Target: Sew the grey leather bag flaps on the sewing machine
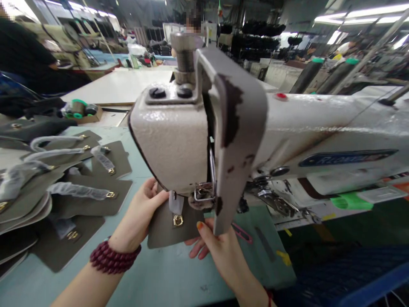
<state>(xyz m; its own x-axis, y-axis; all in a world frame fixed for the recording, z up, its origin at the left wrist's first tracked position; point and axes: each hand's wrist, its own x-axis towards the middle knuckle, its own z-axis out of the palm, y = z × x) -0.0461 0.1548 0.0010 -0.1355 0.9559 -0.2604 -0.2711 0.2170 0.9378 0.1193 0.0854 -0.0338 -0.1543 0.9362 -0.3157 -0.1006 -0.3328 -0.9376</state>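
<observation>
A grey-brown bag panel (159, 230) lies under the head of a sewing machine (172, 145). It carries a gold metal ring fitting (178, 220) and the end of a strap wrapped in clear plastic (175, 204). My left hand (140, 213) grips the panel's upper left side, thumb on top, the fingertips partly hidden behind the machine head. At the lower right edge, my right hand (217, 247) pinches the panel, thumb above and fingers beneath. The needle area and the panel's far part are hidden by the machine.
Several similar panels with wrapped handles (86, 192) are piled on the left of the green tabletop (140, 281). Pink-handled snips (243, 233) and a dark flat strip (265, 243) lie at right. A blue crate (358, 277) stands lower right. Other people work behind.
</observation>
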